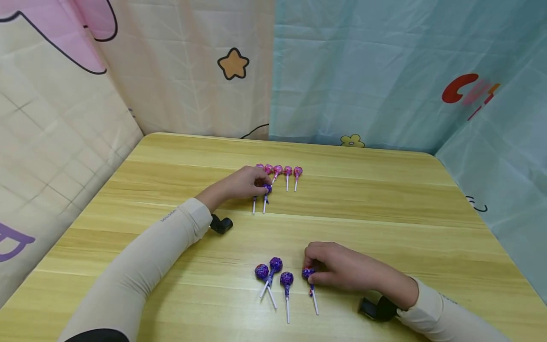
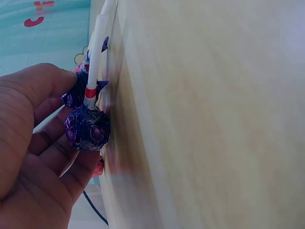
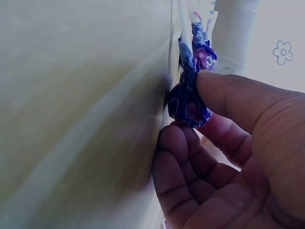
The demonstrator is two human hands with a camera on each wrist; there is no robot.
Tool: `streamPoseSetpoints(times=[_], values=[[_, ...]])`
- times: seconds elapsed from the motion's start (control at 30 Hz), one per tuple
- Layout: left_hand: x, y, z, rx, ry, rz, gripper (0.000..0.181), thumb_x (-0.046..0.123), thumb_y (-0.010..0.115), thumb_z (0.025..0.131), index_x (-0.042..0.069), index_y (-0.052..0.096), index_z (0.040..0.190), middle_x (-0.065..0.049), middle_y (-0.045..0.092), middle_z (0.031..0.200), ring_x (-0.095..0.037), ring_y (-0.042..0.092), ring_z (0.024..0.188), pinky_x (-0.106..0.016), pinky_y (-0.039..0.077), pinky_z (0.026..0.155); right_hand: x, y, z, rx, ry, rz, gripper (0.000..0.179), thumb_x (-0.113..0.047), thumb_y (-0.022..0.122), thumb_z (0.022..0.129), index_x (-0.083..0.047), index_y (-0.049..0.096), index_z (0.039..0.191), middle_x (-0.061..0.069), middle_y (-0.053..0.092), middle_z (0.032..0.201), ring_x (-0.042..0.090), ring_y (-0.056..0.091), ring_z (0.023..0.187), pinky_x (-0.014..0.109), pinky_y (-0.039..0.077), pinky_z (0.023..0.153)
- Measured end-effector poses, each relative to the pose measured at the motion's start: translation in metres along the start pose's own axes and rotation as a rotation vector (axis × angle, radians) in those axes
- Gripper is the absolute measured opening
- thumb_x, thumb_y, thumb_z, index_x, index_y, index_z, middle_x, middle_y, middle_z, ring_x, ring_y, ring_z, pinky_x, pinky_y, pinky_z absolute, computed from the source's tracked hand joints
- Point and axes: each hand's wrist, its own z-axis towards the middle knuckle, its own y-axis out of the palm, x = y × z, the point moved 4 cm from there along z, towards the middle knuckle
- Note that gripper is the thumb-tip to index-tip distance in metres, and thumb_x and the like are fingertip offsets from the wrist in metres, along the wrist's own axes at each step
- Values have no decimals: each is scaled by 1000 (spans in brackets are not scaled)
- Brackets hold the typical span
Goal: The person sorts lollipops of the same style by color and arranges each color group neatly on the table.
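Observation:
My left hand (image 1: pixel 249 182) pinches a purple-wrapped lollipop (image 1: pixel 268 188) by its head, near the back of the table. Another purple lollipop (image 2: pixel 88 130) lies beside it, its head mostly hidden under the hand in the head view. Just behind the fingers runs a row of several pink lollipops (image 1: pixel 297 171), sticks toward me. Closer to the front, my right hand (image 1: pixel 342 266) holds a purple lollipop (image 3: pixel 189 107) between thumb and fingers, its white stick pointing toward me. Left of that hand lie a single purple lollipop (image 1: pixel 287 279) and two purple lollipops (image 1: pixel 275 264) with crossed sticks.
All the lollipops are on a wooden table (image 1: pixel 384 204) with rounded back corners. Printed curtains (image 1: pixel 363 71) hang behind it and along both sides. A black wrist camera (image 1: pixel 221 224) sits below the left wrist, and another black camera (image 1: pixel 378 308) is at the right wrist.

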Motion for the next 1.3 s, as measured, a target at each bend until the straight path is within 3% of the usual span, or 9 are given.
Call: streamPoseSetpoints(times=[0.77, 1.3], values=[[5, -2, -2, -7, 9, 81, 14, 13, 69, 93, 7, 74, 104, -1, 65, 96, -16, 58, 87, -31, 50, 80, -2, -1, -1, 3, -17, 14, 10, -19, 69, 94, -24, 60, 95, -13, 53, 89, 7, 51, 79, 22, 45, 70], [7, -4, -2, 13, 1, 66, 20, 14, 72, 91, 4, 72, 109, -3, 65, 100, -18, 60, 92, -31, 51, 83, 1, 0, -1, -6, 6, 7, 12, -18, 69, 94, -25, 60, 97, -14, 53, 90, 7, 51, 79, 22, 44, 70]])
